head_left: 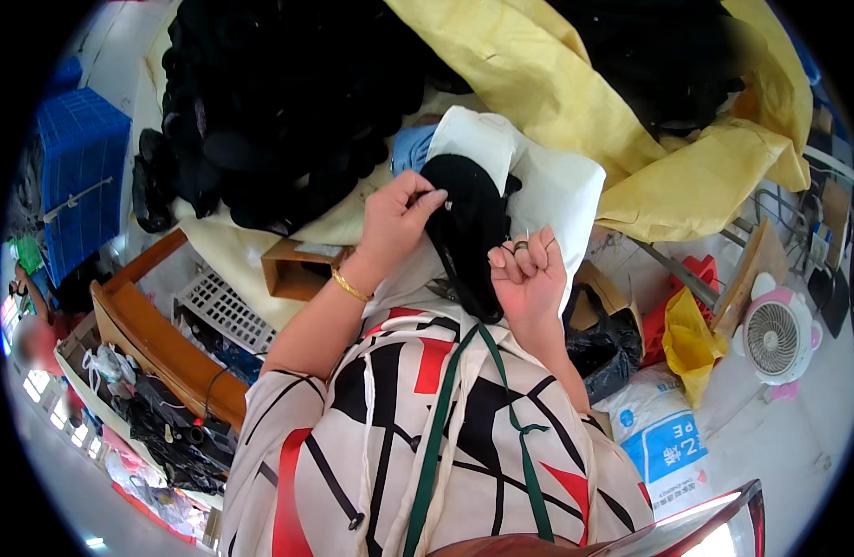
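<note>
A long black fabric piece (464, 223), rounded at its far end and shaped somewhat like a slipper or shoe upper, lies over the white cloth (562, 181) on my lap. My left hand (396, 221) pinches its left edge between thumb and fingers, beside a tiny pale spot. Close to its right side, my right hand (529, 278) is curled with the palm up. Around those fingers shows a dark ring-shaped thing with a thin pale glint above it; I cannot tell whether it is a finger ring or a small tool.
A large heap of black pieces (288, 102) lies ahead on pale sheeting, with yellow sheeting (705, 181) at right. Left are a blue crate (84, 176), a wooden chair (158, 343) and a white basket (225, 311). Right are a black bag (608, 357), white sack (654, 418) and fan (773, 339).
</note>
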`<action>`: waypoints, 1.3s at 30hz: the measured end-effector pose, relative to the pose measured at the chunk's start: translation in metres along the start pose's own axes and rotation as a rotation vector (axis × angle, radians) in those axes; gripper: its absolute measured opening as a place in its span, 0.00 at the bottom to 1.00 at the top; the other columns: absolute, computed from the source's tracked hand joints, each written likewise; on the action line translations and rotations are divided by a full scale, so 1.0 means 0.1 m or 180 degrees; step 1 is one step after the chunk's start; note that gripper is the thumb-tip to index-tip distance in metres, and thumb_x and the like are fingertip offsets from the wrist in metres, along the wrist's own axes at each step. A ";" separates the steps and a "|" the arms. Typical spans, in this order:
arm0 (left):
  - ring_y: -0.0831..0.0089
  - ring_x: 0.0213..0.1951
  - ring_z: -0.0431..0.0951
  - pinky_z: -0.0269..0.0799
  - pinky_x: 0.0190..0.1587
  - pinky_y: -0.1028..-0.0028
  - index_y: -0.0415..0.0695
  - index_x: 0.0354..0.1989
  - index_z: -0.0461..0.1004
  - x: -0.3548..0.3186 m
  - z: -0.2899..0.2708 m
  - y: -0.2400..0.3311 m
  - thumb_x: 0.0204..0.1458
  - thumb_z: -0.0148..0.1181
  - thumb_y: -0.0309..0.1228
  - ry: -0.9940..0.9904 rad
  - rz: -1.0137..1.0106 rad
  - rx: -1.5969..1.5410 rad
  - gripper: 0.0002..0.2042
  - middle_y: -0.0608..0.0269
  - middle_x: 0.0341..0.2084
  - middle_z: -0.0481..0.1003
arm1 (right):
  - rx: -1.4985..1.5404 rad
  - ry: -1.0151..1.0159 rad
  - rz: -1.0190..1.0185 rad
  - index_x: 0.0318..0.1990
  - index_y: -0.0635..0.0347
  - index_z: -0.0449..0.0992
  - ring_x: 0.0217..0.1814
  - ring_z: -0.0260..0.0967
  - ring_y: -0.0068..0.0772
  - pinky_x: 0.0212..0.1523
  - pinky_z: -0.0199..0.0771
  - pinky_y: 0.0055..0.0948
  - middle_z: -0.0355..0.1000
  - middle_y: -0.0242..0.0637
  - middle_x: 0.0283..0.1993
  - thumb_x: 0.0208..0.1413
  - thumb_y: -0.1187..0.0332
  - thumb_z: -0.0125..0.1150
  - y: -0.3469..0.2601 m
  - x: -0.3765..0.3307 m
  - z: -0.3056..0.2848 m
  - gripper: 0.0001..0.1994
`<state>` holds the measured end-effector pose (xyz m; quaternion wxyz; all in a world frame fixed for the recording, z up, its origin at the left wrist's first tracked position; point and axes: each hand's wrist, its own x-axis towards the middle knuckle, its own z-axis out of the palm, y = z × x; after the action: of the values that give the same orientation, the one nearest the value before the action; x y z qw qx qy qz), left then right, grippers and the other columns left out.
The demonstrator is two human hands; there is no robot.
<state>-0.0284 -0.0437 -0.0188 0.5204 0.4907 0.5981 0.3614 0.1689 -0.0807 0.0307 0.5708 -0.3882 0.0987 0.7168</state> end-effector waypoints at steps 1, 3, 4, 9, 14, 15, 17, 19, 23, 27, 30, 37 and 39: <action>0.80 0.26 0.69 0.65 0.31 0.81 0.40 0.30 0.74 -0.01 0.01 0.00 0.54 0.65 0.27 -0.0007 -0.0038 -0.0147 0.06 0.67 0.21 0.71 | 0.0036 -0.0042 0.0019 0.19 0.50 0.54 0.20 0.40 0.23 0.36 0.59 0.30 0.42 0.25 0.16 0.71 0.59 0.43 -0.02 0.01 -0.04 0.23; 0.75 0.26 0.71 0.67 0.32 0.78 0.41 0.31 0.74 0.03 -0.06 0.07 0.53 0.65 0.27 0.0027 0.0696 0.0876 0.05 0.64 0.22 0.71 | -0.0101 -0.0632 -0.0081 0.22 0.53 0.60 0.21 0.47 0.24 0.40 0.63 0.32 0.51 0.26 0.17 0.70 0.60 0.45 -0.06 0.02 -0.07 0.20; 0.73 0.26 0.72 0.69 0.32 0.77 0.42 0.32 0.75 0.05 -0.09 0.14 0.52 0.66 0.27 0.0036 0.1062 0.1382 0.05 0.63 0.23 0.71 | -0.0664 -0.0556 -0.0547 0.24 0.55 0.63 0.22 0.51 0.25 0.42 0.65 0.32 0.56 0.28 0.19 0.70 0.61 0.46 -0.06 0.01 -0.02 0.18; 0.61 0.29 0.76 0.73 0.34 0.69 0.43 0.37 0.75 0.02 -0.04 0.55 0.52 0.62 0.24 -0.0127 0.1392 0.1903 0.05 0.57 0.28 0.73 | -0.4002 -0.0487 -0.2896 0.35 0.64 0.76 0.28 0.65 0.30 0.38 0.69 0.27 0.72 0.37 0.30 0.66 0.67 0.55 -0.39 -0.25 0.19 0.10; 0.59 0.32 0.78 0.74 0.35 0.67 0.40 0.36 0.74 -0.03 0.03 0.70 0.53 0.63 0.39 -0.0578 0.0898 0.2135 0.14 0.53 0.31 0.75 | -0.5962 -0.1768 -0.3946 0.32 0.59 0.77 0.26 0.66 0.42 0.28 0.68 0.32 0.65 0.37 0.24 0.52 0.73 0.65 -0.73 -0.54 -0.12 0.02; 0.58 0.31 0.78 0.74 0.35 0.67 0.40 0.35 0.74 -0.03 0.06 0.75 0.52 0.63 0.41 -0.0585 0.0839 0.2384 0.15 0.53 0.30 0.75 | -0.6012 -0.1918 -0.3666 0.33 0.59 0.77 0.26 0.66 0.45 0.26 0.68 0.35 0.62 0.37 0.21 0.47 0.73 0.67 -0.73 -0.65 -0.14 0.06; 0.58 0.31 0.78 0.74 0.34 0.67 0.39 0.34 0.73 -0.02 0.15 0.84 0.51 0.63 0.46 -0.0584 0.0716 0.2887 0.19 0.52 0.28 0.75 | -0.6171 -0.1856 -0.3079 0.36 0.59 0.77 0.27 0.68 0.46 0.28 0.70 0.36 0.65 0.38 0.23 0.49 0.74 0.66 -0.75 -0.78 -0.26 0.07; 0.57 0.29 0.78 0.74 0.33 0.66 0.39 0.34 0.74 0.05 0.22 0.82 0.51 0.64 0.47 -0.0507 0.0460 0.3151 0.20 0.53 0.26 0.76 | -0.6030 -0.1624 -0.2733 0.39 0.60 0.77 0.29 0.71 0.47 0.31 0.72 0.36 0.69 0.40 0.25 0.52 0.74 0.64 -0.80 -0.82 -0.39 0.07; 0.53 0.29 0.79 0.75 0.33 0.63 0.36 0.32 0.76 0.11 0.20 0.62 0.48 0.65 0.44 -0.0148 0.0911 0.2654 0.19 0.48 0.25 0.78 | -0.4848 -0.0553 -0.1571 0.44 0.64 0.75 0.37 0.78 0.31 0.37 0.77 0.32 0.76 0.41 0.32 0.61 0.73 0.56 -0.89 -0.75 -0.32 0.06; 0.61 0.26 0.79 0.73 0.31 0.68 0.34 0.36 0.78 0.15 0.08 0.61 0.48 0.64 0.36 -0.0475 0.0302 0.1823 0.15 0.52 0.21 0.77 | -0.3068 -0.0764 -0.0900 0.46 0.63 0.73 0.32 0.72 0.17 0.33 0.73 0.21 0.75 0.32 0.30 0.64 0.70 0.57 -0.55 -0.33 -0.14 0.08; 0.73 0.22 0.77 0.71 0.28 0.73 0.33 0.35 0.77 0.12 0.08 0.63 0.50 0.64 0.34 -0.0468 -0.0560 0.1140 0.13 0.58 0.19 0.76 | -0.3504 -0.0854 -0.0181 0.43 0.62 0.73 0.28 0.69 0.14 0.28 0.70 0.19 0.72 0.29 0.27 0.65 0.67 0.57 -0.41 -0.16 0.15 0.08; 0.81 0.19 0.75 0.69 0.24 0.78 0.35 0.30 0.75 0.11 0.05 0.50 0.51 0.64 0.32 -0.0316 -0.0792 0.0514 0.10 0.65 0.18 0.74 | -0.3293 -0.0439 -0.0309 0.42 0.59 0.73 0.22 0.62 0.15 0.23 0.64 0.18 0.66 0.26 0.22 0.64 0.65 0.58 -0.52 -0.05 -0.22 0.07; 0.81 0.19 0.75 0.69 0.24 0.79 0.36 0.29 0.75 0.11 0.05 0.50 0.51 0.64 0.32 -0.0321 -0.0821 0.0474 0.10 0.66 0.18 0.74 | -0.3052 0.0032 -0.0515 0.42 0.61 0.73 0.22 0.65 0.18 0.24 0.67 0.20 0.69 0.28 0.23 0.64 0.63 0.58 -0.74 -0.08 -0.62 0.09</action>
<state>-0.0123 -0.0206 0.0242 0.5541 0.4646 0.6544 0.2212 0.2625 -0.0984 0.0160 0.3810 -0.6174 -0.2704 0.6329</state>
